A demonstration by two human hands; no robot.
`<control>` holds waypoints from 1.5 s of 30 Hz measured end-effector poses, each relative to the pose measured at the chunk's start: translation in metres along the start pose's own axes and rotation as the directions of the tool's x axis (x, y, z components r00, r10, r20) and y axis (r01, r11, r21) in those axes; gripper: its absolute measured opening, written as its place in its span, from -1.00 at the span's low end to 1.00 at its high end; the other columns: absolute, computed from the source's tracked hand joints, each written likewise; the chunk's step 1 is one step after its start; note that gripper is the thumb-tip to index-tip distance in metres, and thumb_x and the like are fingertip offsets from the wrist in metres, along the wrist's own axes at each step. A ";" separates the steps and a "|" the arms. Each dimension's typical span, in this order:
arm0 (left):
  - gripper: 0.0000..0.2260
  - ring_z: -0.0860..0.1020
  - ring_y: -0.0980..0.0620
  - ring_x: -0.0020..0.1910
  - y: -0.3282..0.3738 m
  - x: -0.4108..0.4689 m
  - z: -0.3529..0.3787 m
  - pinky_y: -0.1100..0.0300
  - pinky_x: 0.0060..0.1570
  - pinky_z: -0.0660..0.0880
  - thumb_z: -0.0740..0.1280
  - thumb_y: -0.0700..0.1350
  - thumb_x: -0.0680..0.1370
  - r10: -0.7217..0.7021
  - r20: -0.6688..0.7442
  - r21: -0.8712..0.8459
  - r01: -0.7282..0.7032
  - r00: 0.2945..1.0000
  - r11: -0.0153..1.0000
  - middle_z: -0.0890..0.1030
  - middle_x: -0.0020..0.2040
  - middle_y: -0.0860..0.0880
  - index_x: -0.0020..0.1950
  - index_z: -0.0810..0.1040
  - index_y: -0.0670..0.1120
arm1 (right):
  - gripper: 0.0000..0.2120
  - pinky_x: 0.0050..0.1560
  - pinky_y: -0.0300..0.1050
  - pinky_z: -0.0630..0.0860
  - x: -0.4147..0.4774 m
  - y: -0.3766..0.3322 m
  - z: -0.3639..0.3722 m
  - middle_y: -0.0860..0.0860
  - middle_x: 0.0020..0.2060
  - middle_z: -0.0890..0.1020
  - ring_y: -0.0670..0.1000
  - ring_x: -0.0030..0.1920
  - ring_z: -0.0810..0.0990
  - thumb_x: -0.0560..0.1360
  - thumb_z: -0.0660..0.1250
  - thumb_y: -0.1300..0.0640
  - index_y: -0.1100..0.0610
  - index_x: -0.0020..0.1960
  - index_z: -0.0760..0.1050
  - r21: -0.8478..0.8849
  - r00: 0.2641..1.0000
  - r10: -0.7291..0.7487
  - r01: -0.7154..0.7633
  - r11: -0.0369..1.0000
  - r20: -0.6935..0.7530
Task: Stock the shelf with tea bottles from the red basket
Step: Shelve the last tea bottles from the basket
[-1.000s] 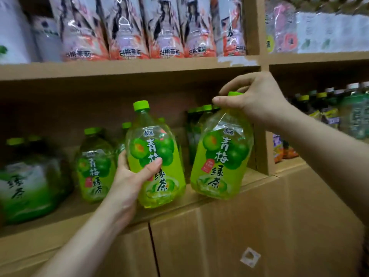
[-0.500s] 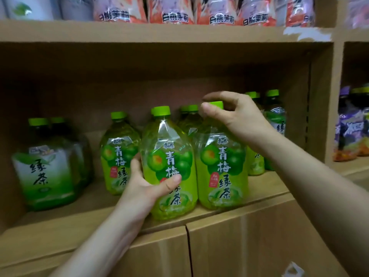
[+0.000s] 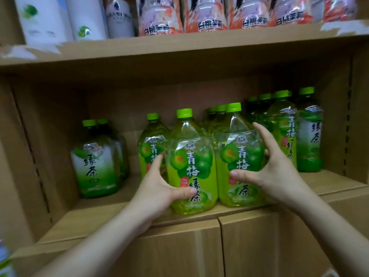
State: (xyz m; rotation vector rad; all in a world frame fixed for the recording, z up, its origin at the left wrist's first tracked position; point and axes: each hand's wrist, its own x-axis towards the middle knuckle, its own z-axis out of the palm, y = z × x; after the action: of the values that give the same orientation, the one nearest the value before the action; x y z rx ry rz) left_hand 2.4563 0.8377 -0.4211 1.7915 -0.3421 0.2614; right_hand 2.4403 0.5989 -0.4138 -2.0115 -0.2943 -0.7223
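Note:
Two green plum tea bottles stand side by side at the front edge of the wooden shelf (image 3: 95, 218). My left hand (image 3: 159, 188) grips the lower body of the left bottle (image 3: 191, 164), thumb across its label. My right hand (image 3: 269, 166) grips the right bottle (image 3: 237, 156) around its side, thumb on the label and fingers behind. Both bottles are upright with green caps. The red basket is out of view.
More plum tea bottles (image 3: 150, 144) stand behind and to the right (image 3: 283, 128). Green tea bottles sit at the left (image 3: 95, 162) and far right (image 3: 309, 136). An upper shelf (image 3: 199, 45) carries white bottles and pink peach-label bottles. Bare shelf board lies at the front left.
My right hand has moved from the cap of the right bottle down to its body. Both bottles now stand on the shelf, and the view has shifted closer and left.

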 end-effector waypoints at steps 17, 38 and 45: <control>-0.40 0.67 -0.13 0.01 -0.014 0.009 -0.047 -0.07 0.04 0.57 0.51 -0.46 0.24 -0.096 -0.103 -0.057 0.090 0.990 0.994 0.70 0.00 -0.13 0.19 0.46 -0.10 | 0.09 0.12 -0.25 0.27 0.021 -0.007 0.068 -0.07 0.52 0.22 -0.17 0.19 0.36 0.33 0.53 -0.05 -0.20 0.54 -0.21 0.016 0.995 -0.053 0.052 0.999 0.082; -0.39 0.63 0.09 0.03 -0.023 0.010 -0.054 0.15 0.05 0.55 0.50 -0.33 0.38 -0.001 -0.171 0.138 0.025 0.985 0.990 0.63 0.10 0.01 0.34 0.35 -0.04 | 0.20 0.03 -0.03 0.48 0.016 -0.009 0.063 0.07 0.05 0.51 0.01 -0.11 0.53 0.27 0.51 -0.19 -0.41 0.38 -0.48 -0.331 0.972 -0.102 0.170 0.928 0.213; 0.01 0.55 0.19 0.13 -0.022 0.013 -0.053 0.16 0.23 0.49 0.62 -0.04 0.15 0.070 -0.137 0.305 -0.026 0.988 0.952 0.54 0.19 0.12 0.47 0.13 -0.03 | 0.18 -0.06 0.00 0.49 0.020 -0.004 0.065 0.06 -0.09 0.45 0.06 -0.18 0.52 0.26 0.54 -0.16 -0.52 0.33 -0.42 -0.362 0.964 -0.141 0.217 0.907 0.225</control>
State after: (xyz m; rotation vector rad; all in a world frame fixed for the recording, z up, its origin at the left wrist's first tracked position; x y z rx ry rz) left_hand 2.4769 0.8923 -0.4235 2.0527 -0.2507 0.4995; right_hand 2.4783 0.6548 -0.4233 -2.4608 -0.4902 -0.7413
